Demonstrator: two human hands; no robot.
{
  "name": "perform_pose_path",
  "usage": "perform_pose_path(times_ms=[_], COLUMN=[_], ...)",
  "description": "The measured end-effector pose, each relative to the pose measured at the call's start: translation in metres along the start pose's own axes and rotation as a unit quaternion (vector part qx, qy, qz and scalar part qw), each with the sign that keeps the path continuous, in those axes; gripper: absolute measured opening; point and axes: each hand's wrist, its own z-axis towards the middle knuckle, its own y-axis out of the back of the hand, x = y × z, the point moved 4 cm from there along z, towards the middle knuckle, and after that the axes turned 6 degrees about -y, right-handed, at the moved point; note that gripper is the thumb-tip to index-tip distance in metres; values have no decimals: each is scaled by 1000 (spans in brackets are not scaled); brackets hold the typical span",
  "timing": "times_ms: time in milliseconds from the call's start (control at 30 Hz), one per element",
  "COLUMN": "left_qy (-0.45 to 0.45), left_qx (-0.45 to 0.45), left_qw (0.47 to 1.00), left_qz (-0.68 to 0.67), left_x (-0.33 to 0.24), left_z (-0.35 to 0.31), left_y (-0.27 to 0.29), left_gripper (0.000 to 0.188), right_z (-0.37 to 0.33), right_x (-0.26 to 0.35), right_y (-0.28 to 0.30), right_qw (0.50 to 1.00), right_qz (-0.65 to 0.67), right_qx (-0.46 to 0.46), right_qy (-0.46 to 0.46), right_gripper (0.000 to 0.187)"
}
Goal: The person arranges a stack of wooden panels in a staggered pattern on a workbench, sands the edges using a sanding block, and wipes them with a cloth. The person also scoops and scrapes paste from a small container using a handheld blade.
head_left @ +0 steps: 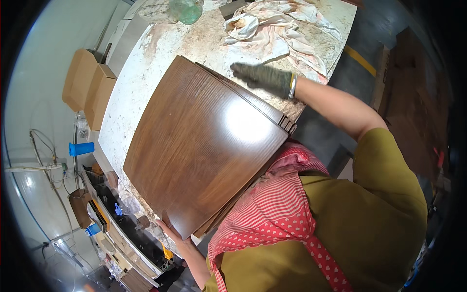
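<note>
Stacked brown wooden panels [194,146], between the hands; ahead and rightward of bare left hand [171,233], bodyward and leftward of gloved right hand [265,80]; long axis uncertain; nearer the left, touching at one corner, grasp or mere support impossible to tell; right flattened, fingers extended, seemingly unladen; ahead of it, crumpled white cloth [279,39].

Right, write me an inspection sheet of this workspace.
Surface: white table, stained and scuffed.
Workpieces: stacked brown panels, the top one glossy.
Clutter: crumpled, stained cloth; greenish clear container at the far end.
Hands: left hand at the stack's lower corner, grip unclear; right hand, gloved, open beside the stack.
Cables: cables or hoses along the left wall.
Surroundings: open carton and blue cup left of the table; yellow floor stripe right.
</note>
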Motion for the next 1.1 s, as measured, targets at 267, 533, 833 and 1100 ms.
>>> perform_pose_path(times_ms=[267,533,833,1100], left_qy=[-91,-93,-16,-146], left_qx=[-10,49,-53,-195], left_qw=[987,988,989,925], left_qz=[134,113,138,291], left_x=[12,9,2,37], left_z=[5,5,-32,-121], left_y=[17,5,-4,-10], left_gripper=[67,69,59,51], right_z=[-8,-11,101,255], right_x=[-16,-12,104,65], right_y=[-41,-5,207,240], right_qw=[923,898,719,676], right_qz=[326,-381,-550,-707], right_qx=[202,-18,-370,-192], right_qy=[-24,220,210,79], right_gripper=[54,41,31,74])
